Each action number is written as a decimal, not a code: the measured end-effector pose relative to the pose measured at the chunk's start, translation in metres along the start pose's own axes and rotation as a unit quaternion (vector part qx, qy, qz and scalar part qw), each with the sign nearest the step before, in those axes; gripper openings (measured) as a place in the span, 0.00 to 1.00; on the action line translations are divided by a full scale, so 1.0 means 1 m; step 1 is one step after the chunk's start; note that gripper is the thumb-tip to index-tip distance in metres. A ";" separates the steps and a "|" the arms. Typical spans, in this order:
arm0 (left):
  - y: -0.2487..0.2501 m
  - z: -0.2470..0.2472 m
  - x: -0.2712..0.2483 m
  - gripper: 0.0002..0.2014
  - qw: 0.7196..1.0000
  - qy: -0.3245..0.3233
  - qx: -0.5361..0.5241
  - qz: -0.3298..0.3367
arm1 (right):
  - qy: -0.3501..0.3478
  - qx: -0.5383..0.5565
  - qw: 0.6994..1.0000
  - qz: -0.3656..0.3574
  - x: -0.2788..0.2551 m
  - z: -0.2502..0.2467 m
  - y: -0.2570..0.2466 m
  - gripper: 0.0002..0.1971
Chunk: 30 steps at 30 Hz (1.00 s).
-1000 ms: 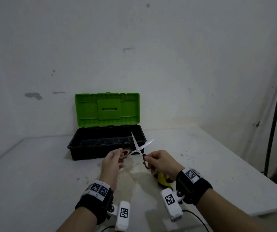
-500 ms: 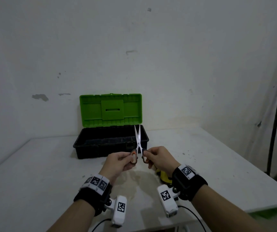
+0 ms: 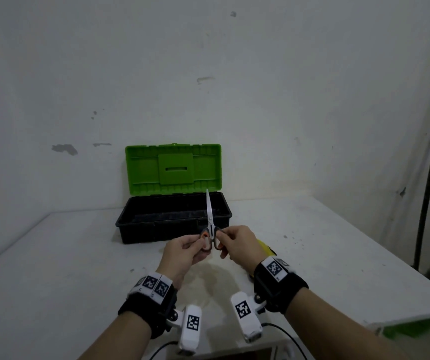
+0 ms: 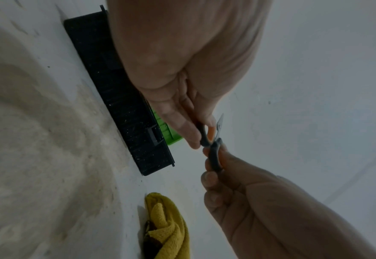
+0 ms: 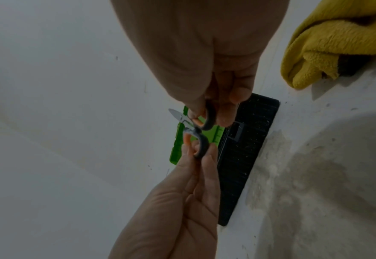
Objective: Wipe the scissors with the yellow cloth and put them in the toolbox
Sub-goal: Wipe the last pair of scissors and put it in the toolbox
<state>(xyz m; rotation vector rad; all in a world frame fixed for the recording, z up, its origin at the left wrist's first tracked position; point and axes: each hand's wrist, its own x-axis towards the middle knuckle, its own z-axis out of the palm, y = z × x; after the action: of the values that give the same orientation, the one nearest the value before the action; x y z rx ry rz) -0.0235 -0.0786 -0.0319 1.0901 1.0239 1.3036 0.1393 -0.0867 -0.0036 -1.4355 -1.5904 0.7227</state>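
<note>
With the left hand [image 3: 182, 249] and right hand [image 3: 237, 242] each pinching one handle loop, the closed scissors [image 3: 210, 224] stand upright before the open toolbox [image 3: 136, 224], the cloth [image 4: 167, 227] lies unheld on the table [image 3: 53, 268]; stowing remains.

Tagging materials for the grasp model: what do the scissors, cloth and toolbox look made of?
Scissors: bright bare metal blades, likely steel; handle loops look like matte dark plastic or rubber with orange lining.
Yellow cloth: soft, fuzzy pile, probably microfibre or terry.
Toolbox: moulded plastic, judging by its ribbed green lid and matte black tray.
</note>
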 end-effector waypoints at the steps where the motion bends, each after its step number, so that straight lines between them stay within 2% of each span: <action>1: 0.002 -0.001 0.000 0.05 1.000 0.001 -0.004 -0.004 | 0.007 0.005 1.000 -0.002 0.001 0.000 0.000 0.10; 3: 0.005 -0.001 0.001 0.05 1.000 0.001 -0.009 -0.014 | 0.032 0.019 0.999 -0.006 0.003 0.001 0.000 0.07; 5: 0.008 0.000 0.002 0.05 1.000 0.000 -0.015 -0.023 | 0.054 0.011 0.998 -0.017 0.005 0.003 -0.002 0.09; 10: 0.021 0.003 0.011 0.06 1.000 -0.010 -0.004 -0.024 | 0.082 -0.096 0.990 -0.057 0.015 0.012 -0.010 0.17; 12: 0.027 0.004 0.017 0.07 1.000 -0.016 0.007 -0.024 | 0.085 -0.129 0.986 -0.058 0.023 0.012 -0.015 0.18; 16: 0.035 0.004 0.035 0.09 0.999 -0.028 0.028 -0.019 | 0.071 -0.173 0.981 -0.053 0.039 0.009 -0.028 0.26; 20: 0.050 -0.008 0.060 0.08 0.995 -0.038 0.090 -0.005 | 0.070 -0.182 0.980 -0.029 0.066 0.012 -0.039 0.27; 23: 0.068 -0.036 0.091 0.05 0.991 -0.009 0.128 0.023 | 0.073 -0.203 0.976 -0.010 0.097 0.020 -0.044 0.28; 27: 0.085 -0.101 0.147 0.08 0.983 0.065 0.167 0.045 | 0.043 -0.224 0.974 0.012 0.142 0.046 -0.051 0.28; 30: 0.088 -0.156 0.180 0.10 0.960 0.087 0.263 0.048 | 0.009 -0.269 0.963 0.028 0.167 0.072 -0.062 0.27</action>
<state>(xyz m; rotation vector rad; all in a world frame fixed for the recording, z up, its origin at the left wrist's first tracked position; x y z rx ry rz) -0.1902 0.1027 0.0289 1.4536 1.5222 1.2509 0.0507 0.0748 0.0511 -1.8709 -1.8221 0.3098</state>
